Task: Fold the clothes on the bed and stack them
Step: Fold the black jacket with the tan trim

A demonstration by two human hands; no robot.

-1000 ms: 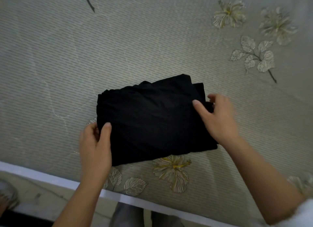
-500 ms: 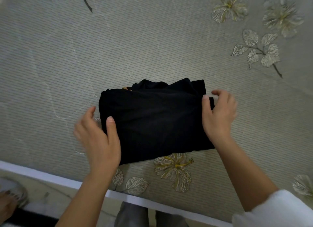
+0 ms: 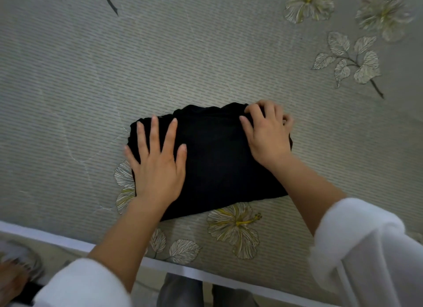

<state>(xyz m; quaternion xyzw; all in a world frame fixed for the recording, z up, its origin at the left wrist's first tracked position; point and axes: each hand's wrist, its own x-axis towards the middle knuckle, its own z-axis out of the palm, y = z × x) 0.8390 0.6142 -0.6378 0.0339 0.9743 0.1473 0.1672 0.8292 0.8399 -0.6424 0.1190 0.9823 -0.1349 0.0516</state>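
Observation:
A black garment [image 3: 217, 160], folded into a compact rectangle, lies on the bed [image 3: 91, 78] close to its near edge. My left hand [image 3: 158, 164] lies flat on the garment's left part, fingers straight and spread. My right hand [image 3: 267, 135] rests on the garment's far right corner with its fingers bent over the fabric's edge. The garment's right edge is partly hidden under that hand.
The bed has a grey-green woven mat printed with pale flowers [image 3: 235, 229] and leaves. Its white edge [image 3: 206, 274] runs along the bottom of the view. Beyond that edge are the floor, a slipper [image 3: 20, 256] and grey trouser legs [image 3: 183, 293].
My left hand has moved from the garment's left edge onto its top and now presses flat. My right hand has shifted up to the far right corner. The garment lies flatter.

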